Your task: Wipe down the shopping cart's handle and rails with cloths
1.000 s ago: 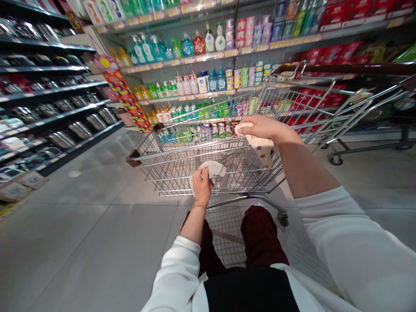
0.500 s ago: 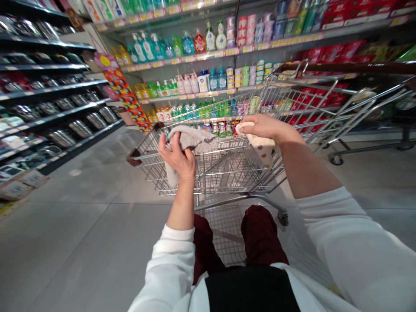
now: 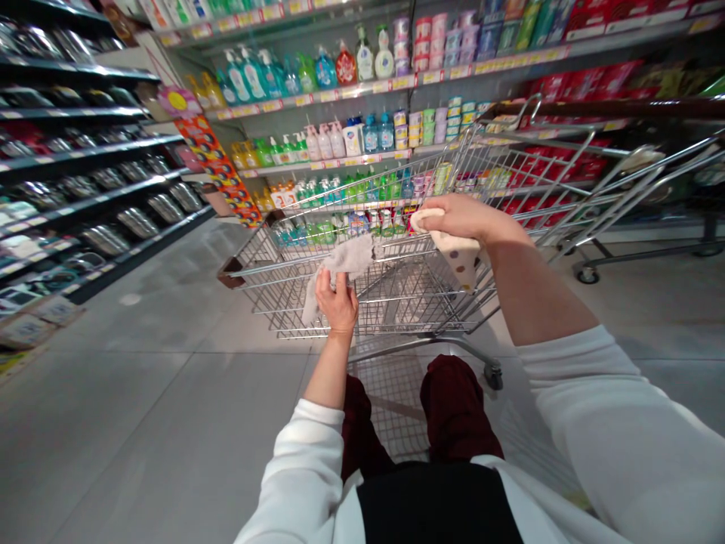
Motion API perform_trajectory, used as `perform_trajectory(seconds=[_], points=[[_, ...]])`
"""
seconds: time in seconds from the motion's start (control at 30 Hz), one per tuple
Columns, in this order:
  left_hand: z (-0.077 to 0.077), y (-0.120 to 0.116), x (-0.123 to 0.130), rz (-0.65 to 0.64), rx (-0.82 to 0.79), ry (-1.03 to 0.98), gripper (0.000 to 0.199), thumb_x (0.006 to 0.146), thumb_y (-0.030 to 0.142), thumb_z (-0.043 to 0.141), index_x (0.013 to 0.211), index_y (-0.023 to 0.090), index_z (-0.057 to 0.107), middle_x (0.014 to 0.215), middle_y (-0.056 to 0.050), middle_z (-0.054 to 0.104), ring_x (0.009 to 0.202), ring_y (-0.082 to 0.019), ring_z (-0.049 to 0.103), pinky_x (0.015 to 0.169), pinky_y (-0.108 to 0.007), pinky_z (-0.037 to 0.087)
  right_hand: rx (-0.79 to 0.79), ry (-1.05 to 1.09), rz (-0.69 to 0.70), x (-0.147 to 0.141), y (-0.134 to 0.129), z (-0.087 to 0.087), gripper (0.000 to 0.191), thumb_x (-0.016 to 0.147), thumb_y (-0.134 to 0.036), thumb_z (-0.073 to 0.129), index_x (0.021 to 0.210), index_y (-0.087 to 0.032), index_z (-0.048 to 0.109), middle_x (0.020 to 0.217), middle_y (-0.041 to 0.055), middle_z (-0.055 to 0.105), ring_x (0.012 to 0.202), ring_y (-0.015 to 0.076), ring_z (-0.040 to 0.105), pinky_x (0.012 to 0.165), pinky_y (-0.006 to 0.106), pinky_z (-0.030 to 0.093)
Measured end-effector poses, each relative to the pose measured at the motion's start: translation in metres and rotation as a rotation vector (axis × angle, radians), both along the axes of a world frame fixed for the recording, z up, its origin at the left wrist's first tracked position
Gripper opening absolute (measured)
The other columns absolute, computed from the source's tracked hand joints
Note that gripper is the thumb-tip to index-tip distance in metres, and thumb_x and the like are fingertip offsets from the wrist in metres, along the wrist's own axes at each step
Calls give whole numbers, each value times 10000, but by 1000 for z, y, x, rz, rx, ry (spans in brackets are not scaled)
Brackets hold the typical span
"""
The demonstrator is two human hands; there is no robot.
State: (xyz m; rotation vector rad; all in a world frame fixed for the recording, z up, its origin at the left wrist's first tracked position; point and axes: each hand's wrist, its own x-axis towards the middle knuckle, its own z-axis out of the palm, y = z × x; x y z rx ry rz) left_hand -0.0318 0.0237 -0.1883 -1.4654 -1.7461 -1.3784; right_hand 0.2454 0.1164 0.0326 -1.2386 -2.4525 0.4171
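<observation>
While the right hand (image 3: 458, 217) stays closed round a polka-dot cloth (image 3: 460, 261) on the shopping cart's rail (image 3: 272, 266), the left hand (image 3: 337, 302) has dropped lower, half closed, pinching a grey cloth (image 3: 343, 257).

Far ahead, white store shelves (image 3: 396, 81) lined with pump bottles of soap (image 3: 325, 72); at left, black shelves (image 3: 73, 147) stacked with steel pots (image 3: 139, 223).

I see my bare left hand (image 3: 337, 304) curled near the middle of the frame, and my bare right hand (image 3: 458, 217) closed, palm down, further up at centre right.
</observation>
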Motion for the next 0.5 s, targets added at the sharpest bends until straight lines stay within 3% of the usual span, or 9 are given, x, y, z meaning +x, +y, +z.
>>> perform_trajectory(seconds=[0.23, 0.4, 0.5], points=[[-41, -17, 2, 0, -134, -69, 264, 839, 134, 572, 1057, 186, 712, 1353, -187, 568, 1356, -323, 488, 1161, -530, 385, 15, 3, 0, 1, 2, -2, 309, 854, -485, 623, 1011, -242, 733, 920, 54, 737, 815, 224, 615, 701, 340, 426], [-52, -34, 4, 17, -261, -51, 236, 802, 96, 581, 974, 200, 707, 1333, -172, 591, 1294, -325, 508, 1126, -518, 414, 7, 16, 15, 2, 4, -2, 339, 844, -502, 630, 1036, -244, 736, 935, 59, 740, 838, 235, 618, 709, 343, 428], [-49, -42, 3, 7, -345, -83, 266, 766, 67, 579, 959, 199, 706, 1277, -168, 621, 1210, -319, 540, 1069, -490, 452, 8, 12, 4, 1, 5, -2, 339, 839, -499, 634, 1037, -244, 738, 919, 63, 740, 846, 239, 619, 703, 340, 423]])
